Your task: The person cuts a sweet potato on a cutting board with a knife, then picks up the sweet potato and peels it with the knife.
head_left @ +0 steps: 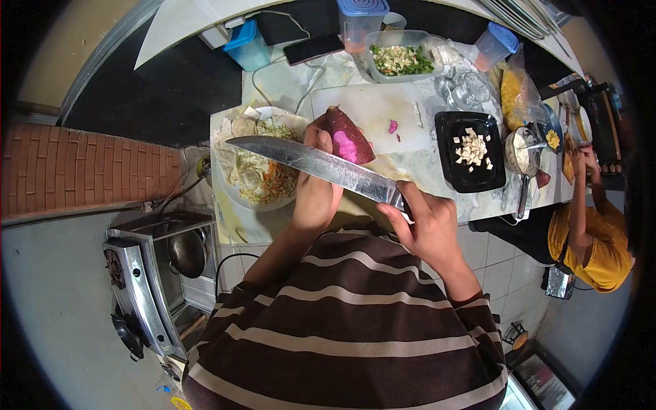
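My left hand (320, 184) is wrapped round a large purple sweet potato (348, 134), held up over the near edge of the cutting board. Dark red skin covers most of it, with a bright magenta patch bared on the side facing me. In my right hand (428, 222) is the handle of a long kitchen knife (321, 167). Its broad blade points left and crosses in front of my left hand and the lower part of the sweet potato. Small magenta scraps (393, 127) lie on the white cutting board (328, 97).
Shredded vegetables fill a plate (239, 198) on the left. A black tray (454, 181) of pale cubes and a saucepan (523, 188) stand right. Behind the board are a tub of chopped greens (403, 76) and a phone (313, 49). A person in yellow (591, 232) works at far right.
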`<control>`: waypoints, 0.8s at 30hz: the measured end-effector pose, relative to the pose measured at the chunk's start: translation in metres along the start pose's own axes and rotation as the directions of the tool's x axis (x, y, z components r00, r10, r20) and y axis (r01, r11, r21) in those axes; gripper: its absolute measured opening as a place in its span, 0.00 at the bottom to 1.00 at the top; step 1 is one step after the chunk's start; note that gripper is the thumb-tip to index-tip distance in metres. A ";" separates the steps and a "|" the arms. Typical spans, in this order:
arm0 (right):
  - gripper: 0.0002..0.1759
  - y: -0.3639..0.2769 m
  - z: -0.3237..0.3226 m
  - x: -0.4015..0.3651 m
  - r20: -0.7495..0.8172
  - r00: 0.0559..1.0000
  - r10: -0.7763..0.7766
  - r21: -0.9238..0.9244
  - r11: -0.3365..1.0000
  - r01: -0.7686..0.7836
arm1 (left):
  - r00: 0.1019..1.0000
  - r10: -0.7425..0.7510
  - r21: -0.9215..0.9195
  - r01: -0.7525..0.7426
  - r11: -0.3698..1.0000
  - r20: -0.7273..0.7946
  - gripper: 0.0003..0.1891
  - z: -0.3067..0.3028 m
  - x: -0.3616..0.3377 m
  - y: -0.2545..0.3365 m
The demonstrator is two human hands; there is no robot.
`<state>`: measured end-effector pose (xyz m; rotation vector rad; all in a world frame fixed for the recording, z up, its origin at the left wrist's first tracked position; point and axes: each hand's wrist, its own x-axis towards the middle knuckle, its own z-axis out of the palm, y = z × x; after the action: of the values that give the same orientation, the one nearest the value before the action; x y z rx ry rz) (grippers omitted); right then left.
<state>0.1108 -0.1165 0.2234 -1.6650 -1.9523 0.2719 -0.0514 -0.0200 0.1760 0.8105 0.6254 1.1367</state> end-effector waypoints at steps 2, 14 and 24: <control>0.18 -0.001 0.000 0.000 0.006 1.000 0.008 -0.003 1.000 -0.008 | 1.000 -0.024 -0.070 0.025 0.997 0.014 0.22 0.001 -0.001 0.002; 0.18 0.000 0.000 -0.002 -0.004 1.000 0.007 0.005 1.000 -0.007 | 1.000 -0.007 -0.014 0.008 1.000 0.010 0.27 -0.001 0.000 -0.001; 0.18 0.001 0.002 -0.002 -0.007 1.000 -0.001 0.010 1.000 0.001 | 1.000 -0.014 -0.032 0.014 0.999 0.007 0.27 0.002 -0.001 -0.001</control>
<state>0.1103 -0.1177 0.2208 -1.6569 -1.9433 0.2743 -0.0499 -0.0213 0.1766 0.7811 0.6050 1.1286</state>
